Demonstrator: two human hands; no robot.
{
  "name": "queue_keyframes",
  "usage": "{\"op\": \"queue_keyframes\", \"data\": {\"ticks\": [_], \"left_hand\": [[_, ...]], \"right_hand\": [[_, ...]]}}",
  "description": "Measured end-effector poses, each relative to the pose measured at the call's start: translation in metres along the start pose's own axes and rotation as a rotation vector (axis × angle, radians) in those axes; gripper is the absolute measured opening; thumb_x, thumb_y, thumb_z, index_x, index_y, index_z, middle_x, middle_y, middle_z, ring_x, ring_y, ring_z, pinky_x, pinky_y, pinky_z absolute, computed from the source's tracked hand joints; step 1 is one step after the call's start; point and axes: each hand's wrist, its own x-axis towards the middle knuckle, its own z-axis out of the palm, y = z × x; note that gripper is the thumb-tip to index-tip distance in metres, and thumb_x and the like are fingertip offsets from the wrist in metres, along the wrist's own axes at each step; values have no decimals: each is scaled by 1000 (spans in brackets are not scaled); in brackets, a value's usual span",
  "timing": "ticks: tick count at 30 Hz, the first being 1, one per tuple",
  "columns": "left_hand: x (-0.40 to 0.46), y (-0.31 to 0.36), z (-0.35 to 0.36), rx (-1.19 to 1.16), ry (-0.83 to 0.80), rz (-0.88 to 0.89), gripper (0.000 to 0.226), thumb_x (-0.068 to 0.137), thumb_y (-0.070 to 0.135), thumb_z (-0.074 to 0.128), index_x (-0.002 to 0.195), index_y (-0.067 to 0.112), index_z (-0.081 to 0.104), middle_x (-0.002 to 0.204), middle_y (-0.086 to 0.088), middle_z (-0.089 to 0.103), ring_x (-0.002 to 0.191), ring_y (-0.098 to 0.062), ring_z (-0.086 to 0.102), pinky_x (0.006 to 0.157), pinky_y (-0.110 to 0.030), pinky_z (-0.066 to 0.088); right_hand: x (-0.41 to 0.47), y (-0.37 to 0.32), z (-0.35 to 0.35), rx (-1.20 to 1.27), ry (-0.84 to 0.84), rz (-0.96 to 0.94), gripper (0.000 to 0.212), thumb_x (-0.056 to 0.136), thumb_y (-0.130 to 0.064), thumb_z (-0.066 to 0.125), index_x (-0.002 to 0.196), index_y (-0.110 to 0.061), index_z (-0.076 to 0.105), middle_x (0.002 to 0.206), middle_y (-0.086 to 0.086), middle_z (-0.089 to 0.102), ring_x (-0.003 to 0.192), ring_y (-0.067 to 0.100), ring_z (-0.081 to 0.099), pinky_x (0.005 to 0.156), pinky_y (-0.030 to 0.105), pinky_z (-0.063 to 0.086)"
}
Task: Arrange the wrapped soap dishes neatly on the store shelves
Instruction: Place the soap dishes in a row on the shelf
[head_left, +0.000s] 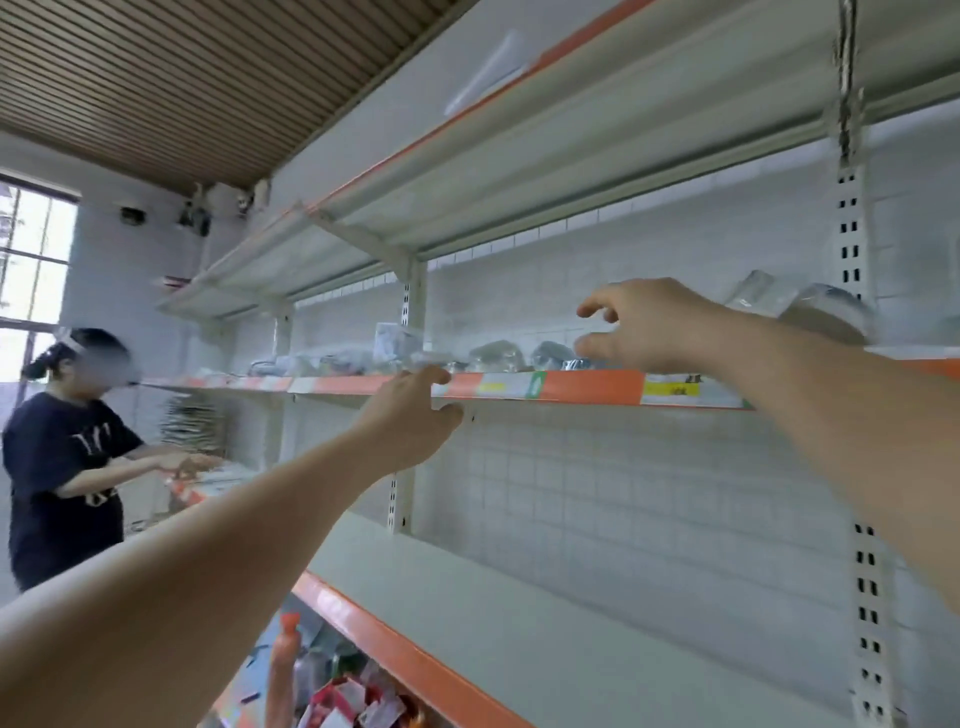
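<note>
Several wrapped soap dishes lie on an upper shelf (592, 387) with an orange front strip. Two grey ones in clear wrap (496, 356) (553, 353) sit near the middle. Another wrapped dish (826, 312) sits at the right, partly behind my right forearm, and a boxed one (392, 340) stands further left. My right hand (639, 325) reaches over the shelf edge with fingers and thumb spread, holding nothing. My left hand (410, 415) is at the shelf's front edge, fingertips touching the orange strip, fingers relaxed.
The shelf below (571, 613) is bare, with a white tiled back panel. Slotted uprights (852, 249) (405, 467) divide the bays. Red packets (353, 701) lie at the bottom. Another person (67, 457) in a dark shirt works at the shelves on the left.
</note>
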Motion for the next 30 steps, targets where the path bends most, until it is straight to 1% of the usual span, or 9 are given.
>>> {"op": "queue_keyframes", "data": {"ticks": [4, 9, 14, 18, 21, 25, 27, 29, 30], "left_hand": [[83, -46, -7, 84, 64, -2, 43, 96, 26, 45, 138, 21, 39, 140, -8, 42, 119, -26, 47, 84, -28, 37], [165, -129, -6, 33, 104, -63, 43, 95, 19, 45, 138, 23, 40, 136, -8, 44, 103, -23, 48, 74, -29, 39], [242, -218, -5, -20, 97, -93, 45, 94, 14, 46, 137, 22, 40, 134, -10, 46, 110, -27, 51, 89, -36, 46], [309, -276, -2, -27, 90, -34, 45, 94, 11, 45, 138, 19, 40, 131, -11, 49, 105, -27, 52, 84, -31, 42], [362, -302, 5, -50, 38, 14, 45, 94, 15, 47, 138, 17, 39, 135, -12, 46, 115, -30, 50, 91, -32, 41], [420, -309, 30, -80, -87, 111, 53, 93, 33, 50, 142, 18, 34, 141, -11, 42, 121, -28, 47, 92, -28, 38], [438, -305, 49, -42, -206, 147, 67, 91, 47, 51, 146, 20, 25, 149, -11, 31, 132, -28, 36, 102, -30, 32], [451, -302, 65, 61, -331, 169, 80, 87, 58, 49, 149, 21, 15, 155, -9, 18, 141, -30, 20, 113, -40, 22], [455, -303, 70, 110, -379, 174, 85, 85, 61, 49, 150, 23, 11, 156, -9, 14, 143, -30, 16, 115, -43, 19]], "right_hand": [[83, -17, 30, -27, -2, -45, 49, 95, -34, 50, 140, -18, 41, 144, 4, 42, 129, 21, 40, 98, 27, 33], [171, -53, 78, -75, -43, -67, 50, 95, -36, 50, 140, -19, 41, 143, 3, 43, 128, 22, 40, 98, 28, 33], [246, -93, 134, -145, -53, -58, 49, 92, -39, 53, 137, -21, 44, 136, 2, 49, 118, 24, 50, 94, 29, 39], [308, -121, 173, -219, -64, 17, 50, 92, -39, 54, 137, -22, 43, 131, 4, 52, 109, 30, 57, 96, 37, 45], [359, -139, 193, -254, -64, 88, 51, 91, -40, 55, 138, -23, 43, 132, 3, 50, 108, 31, 57, 95, 37, 46], [420, -155, 220, -323, -72, 137, 50, 92, -38, 54, 138, -22, 43, 134, 4, 50, 109, 30, 55, 96, 40, 46], [444, -159, 234, -362, -89, 157, 49, 92, -36, 55, 137, -21, 44, 133, 3, 50, 110, 29, 54, 96, 40, 47], [465, -158, 246, -393, -134, 172, 47, 92, -33, 54, 136, -20, 45, 133, 3, 50, 111, 28, 53, 96, 41, 47], [473, -156, 251, -403, -162, 187, 46, 92, -32, 54, 135, -18, 46, 132, 3, 49, 112, 28, 52, 96, 41, 47]]}}
